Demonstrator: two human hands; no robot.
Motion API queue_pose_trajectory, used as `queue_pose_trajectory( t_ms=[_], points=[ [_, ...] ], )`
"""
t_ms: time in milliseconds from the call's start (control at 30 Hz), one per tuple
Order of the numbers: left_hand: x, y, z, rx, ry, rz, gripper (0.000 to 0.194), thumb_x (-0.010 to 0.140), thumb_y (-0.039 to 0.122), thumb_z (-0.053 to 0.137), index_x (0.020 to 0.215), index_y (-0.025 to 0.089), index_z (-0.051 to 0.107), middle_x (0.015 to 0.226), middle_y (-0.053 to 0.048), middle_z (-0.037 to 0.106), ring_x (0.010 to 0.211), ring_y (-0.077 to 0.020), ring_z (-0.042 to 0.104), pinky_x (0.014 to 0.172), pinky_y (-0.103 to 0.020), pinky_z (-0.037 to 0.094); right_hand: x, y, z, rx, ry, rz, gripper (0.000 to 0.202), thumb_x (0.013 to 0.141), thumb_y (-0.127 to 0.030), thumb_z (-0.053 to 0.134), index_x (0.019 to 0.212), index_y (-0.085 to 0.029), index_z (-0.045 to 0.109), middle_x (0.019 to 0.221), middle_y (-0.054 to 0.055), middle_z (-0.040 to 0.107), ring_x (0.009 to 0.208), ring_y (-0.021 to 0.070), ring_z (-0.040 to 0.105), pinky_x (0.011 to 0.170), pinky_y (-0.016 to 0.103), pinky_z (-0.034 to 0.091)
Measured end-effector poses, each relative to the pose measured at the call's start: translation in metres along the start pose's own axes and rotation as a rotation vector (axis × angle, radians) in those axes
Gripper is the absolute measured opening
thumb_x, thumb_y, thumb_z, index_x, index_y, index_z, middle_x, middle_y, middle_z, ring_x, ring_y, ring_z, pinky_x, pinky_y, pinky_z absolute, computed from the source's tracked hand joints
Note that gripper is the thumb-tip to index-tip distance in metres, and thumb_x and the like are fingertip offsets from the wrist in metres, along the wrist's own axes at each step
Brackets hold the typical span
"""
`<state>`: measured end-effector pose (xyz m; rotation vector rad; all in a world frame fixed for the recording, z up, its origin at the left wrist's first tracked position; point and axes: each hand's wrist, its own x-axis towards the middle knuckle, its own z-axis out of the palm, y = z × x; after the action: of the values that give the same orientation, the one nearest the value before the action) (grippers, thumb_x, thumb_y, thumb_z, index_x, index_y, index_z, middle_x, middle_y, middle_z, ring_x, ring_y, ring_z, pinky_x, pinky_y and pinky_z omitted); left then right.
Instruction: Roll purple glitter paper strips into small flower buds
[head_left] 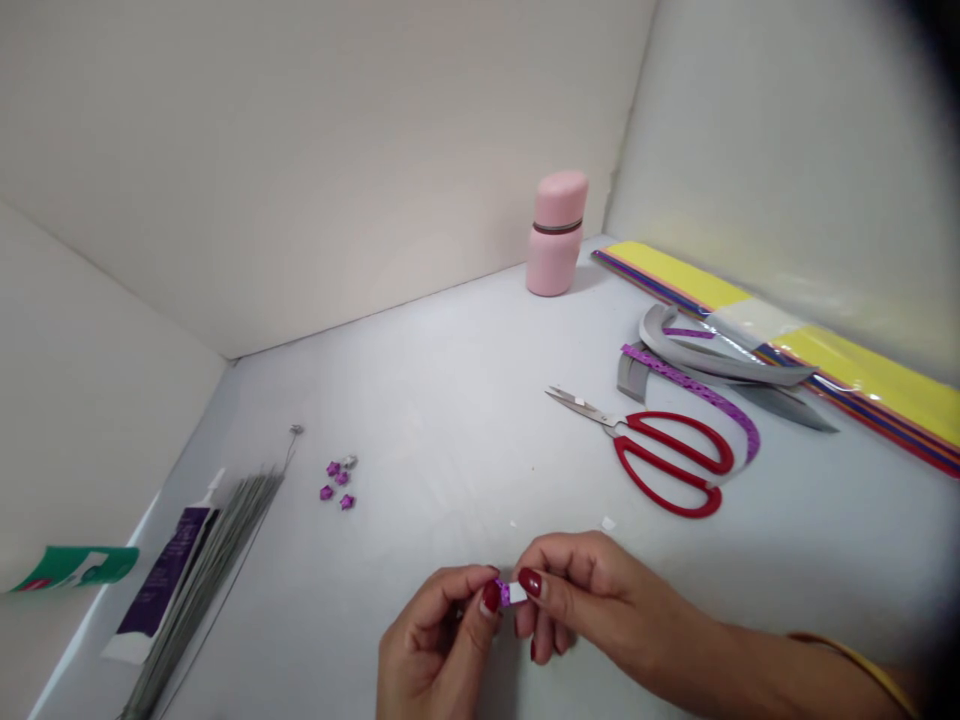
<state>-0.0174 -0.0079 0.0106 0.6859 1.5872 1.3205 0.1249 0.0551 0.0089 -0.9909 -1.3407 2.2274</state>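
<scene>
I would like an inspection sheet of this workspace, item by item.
Surface: pale table with small white scraps.
Job's things: purple-and-white strip between the fingers; four purple stars grouped at left; red-handled scissors at right.
Clutter: loose grey and purple strips behind the scissors; purple tube beside thin grey stems.
Grip: left hand and right hand both pinch the purple-and-white strip.
Cables: nothing seen.
Surroundings: pale walls; pink bottle and yellow-topped packet near them.

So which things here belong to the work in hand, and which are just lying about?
Likely part of the work:
Purple strip, pinched between left hand and right hand
Small stars
Long patterned strip
Scissors

Apparently just lying about:
Pink flask
Pack of coloured sheets
Tube
Bundle of wires, though its link is unclear
</scene>
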Motion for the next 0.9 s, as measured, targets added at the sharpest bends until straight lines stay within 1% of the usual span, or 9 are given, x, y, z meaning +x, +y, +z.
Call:
queue_pose_trajectory(
  t_ms=[100,233,433,567,700,767,833,900],
  points=[
    [0.0013,0.0002,-0.0006,-0.020,0.015,-0.010,0.021,0.056,0.039,0.078,0.066,0.020,0.073,0.061,0.000,0.068,0.057,-0.0113,0.058,0.058,-0.017,0.048,0.0011,0.0002,-0.0006,0.040,-0.011,0.031,0.031,0.079,-0.045,0.056,0.076,-0.014,0.059,0.067,0.001,0.061,0.056,0.0094,0.055,0.056,0.022,0.040],
    [0.0019,-0.0008,-0.0015,-0.031,0.012,-0.017,0.020,0.056,0.037,0.078,0.066,0.020,0.074,0.060,0.001,0.067,0.056,-0.0099,0.057,0.057,-0.016,0.047,0.0011,-0.0012,-0.0004,0.047,-0.003,0.047,0.026,0.078,-0.040,0.059,0.077,-0.014,0.060,0.068,0.001,0.061,0.057,0.0089,0.056,0.057,0.022,0.040],
    [0.0005,-0.0037,-0.0007,-0.031,-0.041,0.007,0.016,0.060,0.034,0.077,0.067,0.020,0.073,0.064,0.000,0.069,0.059,-0.0101,0.058,0.058,-0.014,0.046,0.0008,-0.0023,0.0003,0.107,0.038,0.088,0.026,0.066,-0.037,0.070,0.069,-0.013,0.061,0.061,-0.001,0.059,0.053,0.0086,0.053,0.055,0.022,0.040],
    [-0.0003,-0.0067,-0.0003,-0.060,-0.067,0.017,0.016,0.061,0.032,0.077,0.072,0.022,0.074,0.064,-0.001,0.069,0.061,-0.0110,0.060,0.059,-0.015,0.047,0.0010,-0.0022,0.0004,0.092,0.064,0.090,0.026,0.067,-0.037,0.069,0.067,-0.013,0.060,0.059,-0.001,0.059,0.053,0.0089,0.053,0.054,0.023,0.040],
    [0.0013,-0.0080,-0.0029,-0.048,-0.173,0.087,0.011,0.069,0.027,0.071,0.078,0.022,0.074,0.072,-0.003,0.069,0.067,-0.0129,0.063,0.063,-0.017,0.048,0.0013,-0.0029,0.0000,0.080,0.068,0.091,0.024,0.068,-0.036,0.068,0.067,-0.014,0.059,0.060,-0.001,0.059,0.053,0.0090,0.053,0.055,0.023,0.039],
    [0.0027,-0.0077,-0.0047,-0.040,-0.222,0.110,0.014,0.070,0.024,0.070,0.083,0.023,0.074,0.076,-0.003,0.069,0.070,-0.0132,0.063,0.065,-0.018,0.049,0.0017,-0.0034,-0.0002,0.084,0.070,0.101,0.023,0.069,-0.035,0.068,0.068,-0.014,0.059,0.059,-0.002,0.060,0.053,0.0088,0.053,0.055,0.022,0.039],
    [0.0041,-0.0071,-0.0060,-0.040,-0.242,0.097,0.016,0.069,0.024,0.071,0.084,0.022,0.074,0.077,-0.003,0.069,0.070,-0.0137,0.063,0.064,-0.018,0.049,0.0022,-0.0034,-0.0004,0.085,0.076,0.114,0.022,0.069,-0.034,0.068,0.068,-0.014,0.059,0.059,-0.002,0.059,0.053,0.0087,0.054,0.054,0.022,0.038],
    [0.0050,-0.0064,-0.0065,-0.049,-0.229,0.048,0.014,0.067,0.024,0.073,0.081,0.021,0.075,0.075,-0.004,0.070,0.069,-0.0139,0.064,0.063,-0.018,0.050,0.0024,-0.0026,-0.0006,0.098,0.081,0.104,0.022,0.069,-0.033,0.069,0.068,-0.014,0.059,0.059,-0.002,0.059,0.054,0.0089,0.054,0.054,0.022,0.039]
  ],
)
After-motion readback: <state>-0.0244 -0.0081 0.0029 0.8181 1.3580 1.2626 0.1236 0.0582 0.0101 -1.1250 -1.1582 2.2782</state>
